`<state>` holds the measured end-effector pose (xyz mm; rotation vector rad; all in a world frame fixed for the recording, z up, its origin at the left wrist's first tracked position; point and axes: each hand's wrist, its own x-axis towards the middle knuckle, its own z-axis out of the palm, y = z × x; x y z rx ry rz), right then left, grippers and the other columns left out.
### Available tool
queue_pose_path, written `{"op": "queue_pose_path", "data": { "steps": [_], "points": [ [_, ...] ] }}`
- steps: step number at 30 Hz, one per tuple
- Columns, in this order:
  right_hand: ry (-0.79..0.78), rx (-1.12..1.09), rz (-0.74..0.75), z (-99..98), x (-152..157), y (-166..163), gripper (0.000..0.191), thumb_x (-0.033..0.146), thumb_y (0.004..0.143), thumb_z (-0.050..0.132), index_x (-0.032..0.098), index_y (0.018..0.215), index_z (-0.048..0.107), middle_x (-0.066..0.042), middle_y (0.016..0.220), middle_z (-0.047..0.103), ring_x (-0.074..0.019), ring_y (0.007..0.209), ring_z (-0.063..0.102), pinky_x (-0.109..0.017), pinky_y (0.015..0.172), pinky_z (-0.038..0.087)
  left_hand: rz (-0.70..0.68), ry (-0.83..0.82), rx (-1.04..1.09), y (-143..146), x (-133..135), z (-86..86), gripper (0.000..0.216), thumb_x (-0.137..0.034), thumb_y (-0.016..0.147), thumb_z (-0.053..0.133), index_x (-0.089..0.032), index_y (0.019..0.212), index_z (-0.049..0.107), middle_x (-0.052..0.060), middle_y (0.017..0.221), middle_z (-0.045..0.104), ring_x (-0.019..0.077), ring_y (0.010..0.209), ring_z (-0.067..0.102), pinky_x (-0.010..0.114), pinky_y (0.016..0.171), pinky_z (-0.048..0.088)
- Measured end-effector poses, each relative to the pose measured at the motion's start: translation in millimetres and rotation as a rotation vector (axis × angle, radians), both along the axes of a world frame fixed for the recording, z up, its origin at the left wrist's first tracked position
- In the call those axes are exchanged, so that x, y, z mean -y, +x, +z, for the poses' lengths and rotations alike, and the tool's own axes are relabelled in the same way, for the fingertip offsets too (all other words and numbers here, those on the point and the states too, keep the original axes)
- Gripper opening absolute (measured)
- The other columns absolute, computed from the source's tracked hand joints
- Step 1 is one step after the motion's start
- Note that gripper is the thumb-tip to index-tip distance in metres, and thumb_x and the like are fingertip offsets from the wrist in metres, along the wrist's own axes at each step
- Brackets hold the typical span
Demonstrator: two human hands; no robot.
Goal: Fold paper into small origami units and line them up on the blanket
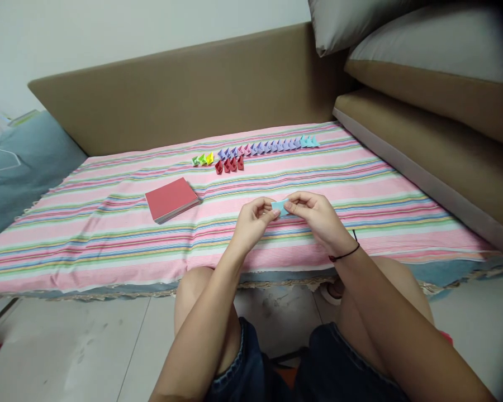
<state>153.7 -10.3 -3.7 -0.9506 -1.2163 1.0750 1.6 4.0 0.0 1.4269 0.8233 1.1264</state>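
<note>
My left hand (251, 222) and my right hand (314, 215) meet over the striped cloth (109, 245), both pinching a small light-blue folded paper (280, 207) between fingertips. The paper is held just above the cloth. A black cord circles my right wrist. A stack of paper squares with a red top sheet (171, 199) lies to the left of my hands. Farther back, a row of small folded paper pieces (260, 148) in green, yellow, purple, pink and blue runs across the cloth, with several red folded pieces (229, 164) just in front of it.
The cloth covers a low sofa seat with a brown backrest (184, 95). Cushions (423, 67) are piled at the right. A blue-grey cushion (20, 162) sits at the left. My knees are below the seat edge over a tiled floor (88, 346).
</note>
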Motion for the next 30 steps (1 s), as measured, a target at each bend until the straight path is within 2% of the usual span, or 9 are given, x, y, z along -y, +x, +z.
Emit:
{"op": "queue_pose_path", "data": {
  "steps": [5, 7, 10, 13, 19, 25, 27, 30],
  "points": [
    [0.078, 0.114, -0.023, 0.0, 1.6, -0.4, 0.019, 0.037, 0.069, 0.073, 0.019, 0.074, 0.070, -0.002, 0.074, 0.069, -0.0174, 0.075, 0.064, -0.033, 0.074, 0.052, 0.089, 0.136, -0.169, -2.4, 1.5, 0.1, 0.019, -0.031, 0.070, 0.071, -0.016, 0.075, 0.062, 0.001, 0.069, 0.060, 0.0121, 0.066, 0.056, 0.023, 0.061, 0.046],
    [0.113, 0.188, -0.029, -0.7, 2.1, 0.6, 0.016, 0.034, 0.074, 0.069, 0.019, 0.080, 0.072, -0.004, 0.081, 0.070, -0.0185, 0.080, 0.064, -0.033, 0.075, 0.052, 0.118, 0.175, -0.199, -3.1, 3.7, 1.5, 0.020, -0.034, 0.070, 0.071, -0.016, 0.077, 0.064, 0.003, 0.076, 0.063, 0.0134, 0.071, 0.058, 0.023, 0.061, 0.047],
    [0.105, 0.188, -0.010, -0.6, 3.4, 2.2, 0.021, 0.033, 0.077, 0.067, 0.019, 0.092, 0.070, -0.004, 0.082, 0.069, -0.0177, 0.077, 0.064, -0.032, 0.070, 0.052, 0.142, 0.200, -0.184, -3.5, 6.2, 4.2, 0.020, -0.036, 0.073, 0.069, -0.016, 0.076, 0.065, 0.004, 0.076, 0.064, 0.0138, 0.070, 0.059, 0.024, 0.061, 0.048],
    [0.130, 0.174, -0.006, 3.0, 6.8, 2.4, 0.019, 0.034, 0.076, 0.068, 0.017, 0.086, 0.068, -0.004, 0.079, 0.068, -0.0172, 0.075, 0.064, -0.030, 0.069, 0.052, 0.150, 0.205, -0.167, -4.1, 7.7, 7.6, 0.019, -0.035, 0.074, 0.067, -0.016, 0.076, 0.066, 0.004, 0.076, 0.066, 0.0144, 0.069, 0.061, 0.025, 0.061, 0.049],
    [0.175, 0.316, -0.088, 11.5, 17.1, -2.5, 0.011, 0.029, 0.078, 0.064, 0.019, 0.080, 0.066, -0.003, 0.083, 0.066, -0.0174, 0.081, 0.063, -0.026, 0.065, 0.052, 0.149, 0.243, -0.197, -5.3, 10.7, 10.7, 0.015, -0.032, 0.079, 0.062, -0.017, 0.080, 0.066, 0.005, 0.083, 0.067, 0.0144, 0.072, 0.062, 0.024, 0.061, 0.049],
    [0.074, 0.258, -0.059, 11.0, 20.5, -4.0, 0.010, 0.026, 0.075, 0.065, 0.018, 0.080, 0.062, -0.002, 0.079, 0.062, -0.0121, 0.061, 0.060, -0.023, 0.053, 0.048, 0.149, 0.232, -0.191, -3.7, 13.5, 10.5, 0.010, -0.026, 0.078, 0.061, -0.017, 0.078, 0.065, 0.003, 0.081, 0.067, 0.0130, 0.069, 0.062, 0.025, 0.063, 0.052],
    [0.101, 0.315, -0.093, 10.9, 22.1, -3.5, 0.010, 0.026, 0.075, 0.064, 0.018, 0.081, 0.062, -0.001, 0.078, 0.061, -0.0098, 0.055, 0.055, -0.022, 0.047, 0.043, 0.160, 0.236, -0.191, -2.3, 15.4, 12.7, 0.008, -0.024, 0.077, 0.062, -0.017, 0.077, 0.065, 0.003, 0.080, 0.067, 0.0131, 0.069, 0.062, 0.025, 0.063, 0.052],
    [0.177, 0.452, -0.173, 12.3, 25.4, -4.0, 0.006, 0.024, 0.077, 0.061, 0.019, 0.080, 0.062, 0.002, 0.065, 0.056, -0.0075, 0.047, 0.046, -0.021, 0.041, 0.035, 0.176, 0.227, -0.194, -0.2, 18.5, 16.1, 0.006, -0.022, 0.076, 0.063, -0.017, 0.076, 0.065, 0.003, 0.078, 0.067, 0.0136, 0.069, 0.063, 0.023, 0.060, 0.051]
  ]
}}
